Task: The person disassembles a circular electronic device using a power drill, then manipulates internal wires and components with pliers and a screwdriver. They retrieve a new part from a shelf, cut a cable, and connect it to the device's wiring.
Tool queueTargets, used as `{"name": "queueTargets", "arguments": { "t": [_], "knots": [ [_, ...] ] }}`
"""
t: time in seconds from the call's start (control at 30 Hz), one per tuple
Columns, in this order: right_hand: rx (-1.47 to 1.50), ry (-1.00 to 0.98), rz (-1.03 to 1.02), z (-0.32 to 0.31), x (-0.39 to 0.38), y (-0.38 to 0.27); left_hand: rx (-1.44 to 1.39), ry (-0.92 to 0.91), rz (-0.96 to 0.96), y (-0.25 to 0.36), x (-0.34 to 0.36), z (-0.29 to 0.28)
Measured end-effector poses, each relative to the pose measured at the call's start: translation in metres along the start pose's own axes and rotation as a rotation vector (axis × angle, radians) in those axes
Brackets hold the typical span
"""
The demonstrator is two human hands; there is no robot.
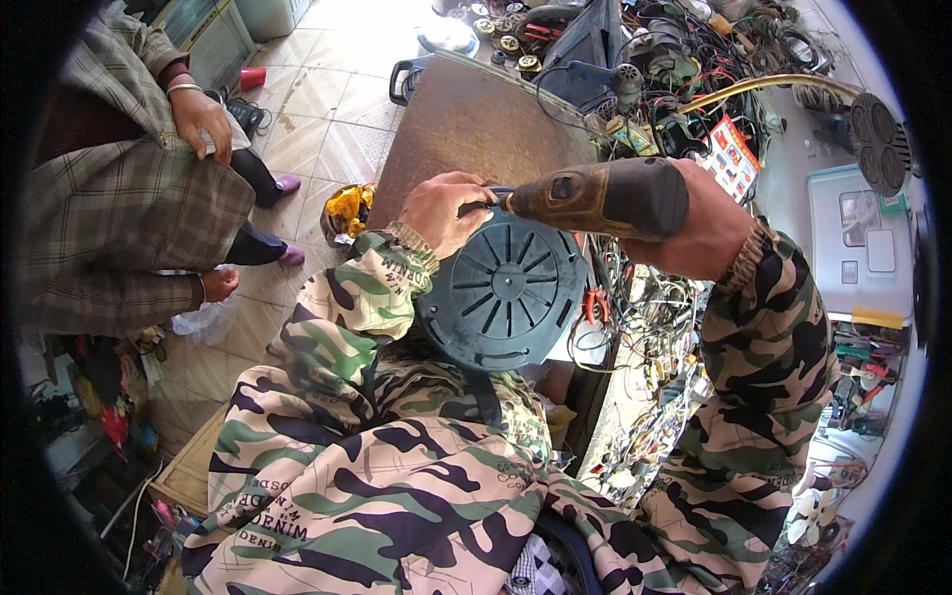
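Observation:
A dark round plastic base with radial slots lies face up in front of me, over my lap at the table's near end. In my right hand is a worn brown-and-black power drill, lying sideways with its tip pointing left at the base's far rim. My left hand is closed beside that tip, thumb and fingers pinched together. Whatever is between those fingers is too small or hidden to make out. The drill body covers part of the base's far edge.
A brown wooden table stretches ahead. Tangled wires and parts pile up at right, near red-handled pliers and a small fan. Another person is at left on the tiled floor, near an orange-yellow bag.

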State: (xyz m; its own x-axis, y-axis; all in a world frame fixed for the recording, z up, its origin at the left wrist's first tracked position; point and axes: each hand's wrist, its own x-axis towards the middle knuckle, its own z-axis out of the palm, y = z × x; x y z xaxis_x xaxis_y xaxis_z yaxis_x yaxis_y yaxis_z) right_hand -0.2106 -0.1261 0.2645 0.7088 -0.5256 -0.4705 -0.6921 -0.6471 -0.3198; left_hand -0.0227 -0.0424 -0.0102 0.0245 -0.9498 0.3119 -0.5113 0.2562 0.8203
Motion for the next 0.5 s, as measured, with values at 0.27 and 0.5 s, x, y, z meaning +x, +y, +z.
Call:
{"name": "queueTargets", "arguments": {
  "t": [0.27,0.5],
  "knots": [
    [0.229,0.057,0.037,0.018,-0.037,0.028,0.068,-0.002,0.019,0.003,0.016,0.019],
    [0.710,0.174,0.188,0.077,-0.108,0.010,0.105,0.041,0.236,-0.007,0.012,0.035]
  ]
}}
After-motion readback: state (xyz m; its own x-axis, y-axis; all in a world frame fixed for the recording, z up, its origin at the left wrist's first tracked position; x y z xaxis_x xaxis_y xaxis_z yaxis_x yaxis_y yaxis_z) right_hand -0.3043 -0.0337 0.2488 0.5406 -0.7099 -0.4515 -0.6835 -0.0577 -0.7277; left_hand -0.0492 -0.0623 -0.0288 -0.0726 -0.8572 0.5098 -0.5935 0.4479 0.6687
